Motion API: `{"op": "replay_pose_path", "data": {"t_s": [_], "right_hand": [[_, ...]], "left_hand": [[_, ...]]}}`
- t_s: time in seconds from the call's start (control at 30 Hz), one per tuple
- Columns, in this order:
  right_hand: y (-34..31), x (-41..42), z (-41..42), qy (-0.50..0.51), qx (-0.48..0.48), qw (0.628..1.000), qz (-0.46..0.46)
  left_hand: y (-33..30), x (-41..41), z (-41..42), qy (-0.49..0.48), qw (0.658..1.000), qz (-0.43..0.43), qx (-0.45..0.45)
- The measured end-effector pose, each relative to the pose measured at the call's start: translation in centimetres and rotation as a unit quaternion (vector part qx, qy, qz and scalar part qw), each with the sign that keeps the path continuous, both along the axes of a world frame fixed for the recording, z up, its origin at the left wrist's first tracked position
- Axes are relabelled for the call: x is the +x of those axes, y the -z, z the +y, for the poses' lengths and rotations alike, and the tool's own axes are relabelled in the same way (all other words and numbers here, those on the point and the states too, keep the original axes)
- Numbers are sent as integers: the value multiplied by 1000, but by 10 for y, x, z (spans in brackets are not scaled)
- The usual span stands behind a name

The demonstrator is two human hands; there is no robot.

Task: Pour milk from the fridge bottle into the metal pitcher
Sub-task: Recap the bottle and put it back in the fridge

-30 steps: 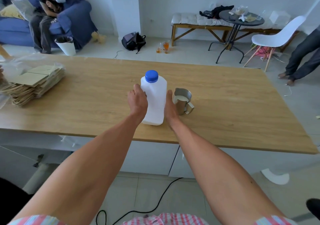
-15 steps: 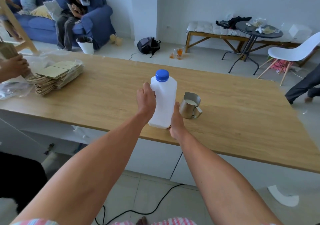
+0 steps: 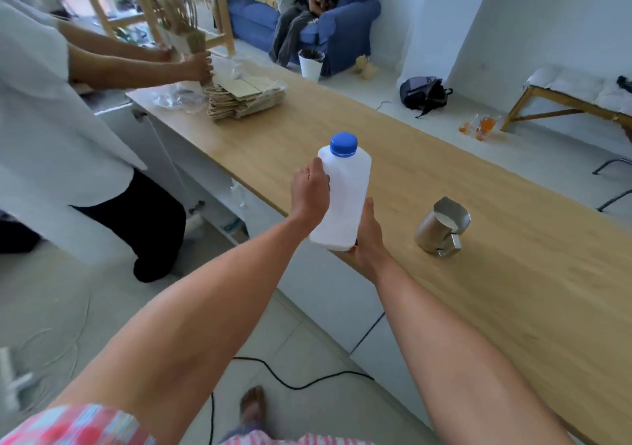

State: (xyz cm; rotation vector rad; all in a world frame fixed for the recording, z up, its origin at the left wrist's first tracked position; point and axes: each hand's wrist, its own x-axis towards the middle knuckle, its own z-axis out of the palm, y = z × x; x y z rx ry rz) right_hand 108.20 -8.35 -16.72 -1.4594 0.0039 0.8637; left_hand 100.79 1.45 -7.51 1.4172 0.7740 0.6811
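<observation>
A white plastic milk bottle [image 3: 345, 191] with a blue cap [image 3: 343, 143] screwed on is upright, lifted over the near edge of the wooden table [image 3: 513, 294]. My left hand [image 3: 309, 193] grips its left side. My right hand [image 3: 368, 239] holds it at the bottom right, with the fingers hidden behind and under the bottle. The metal pitcher [image 3: 441, 227] stands on the table to the right of the bottle, apart from both hands, with milk showing inside.
A person in a white shirt [image 3: 44, 129] stands at the left and handles paper bags [image 3: 186, 39] over a stack of bags [image 3: 246, 100] at the table's far end. A black cable [image 3: 273, 376] runs across the floor below. Another person sits on a blue sofa [image 3: 307, 23].
The bottle has left the table top and moved toward the near edge, held in both hands. My view has swung left, so the pitcher now lies further right of the bottle.
</observation>
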Motion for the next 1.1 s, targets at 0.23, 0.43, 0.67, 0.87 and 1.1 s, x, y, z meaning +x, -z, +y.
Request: {"op": "replay_pose_path", "data": {"t_s": [0.23, 0.43, 0.67, 0.87, 1.1], "right_hand": [[-6, -49, 48, -101, -27, 994, -24], [-30, -138, 106, -223, 17, 973, -55], [-36, -263, 171, -301, 33, 951, -57], [-42, -382, 202, -390, 52, 919, -14], [-40, -514, 221, -497, 52, 866, 0]], "left_hand": [[0, -60, 34, -111, 994, -16, -5], [-10, -161, 79, -242, 969, 1, 39], [-23, -300, 117, -356, 933, 3, 46], [-32, -424, 131, -430, 901, -15, 61], [-38, -561, 124, -510, 857, 10, 73]]}}
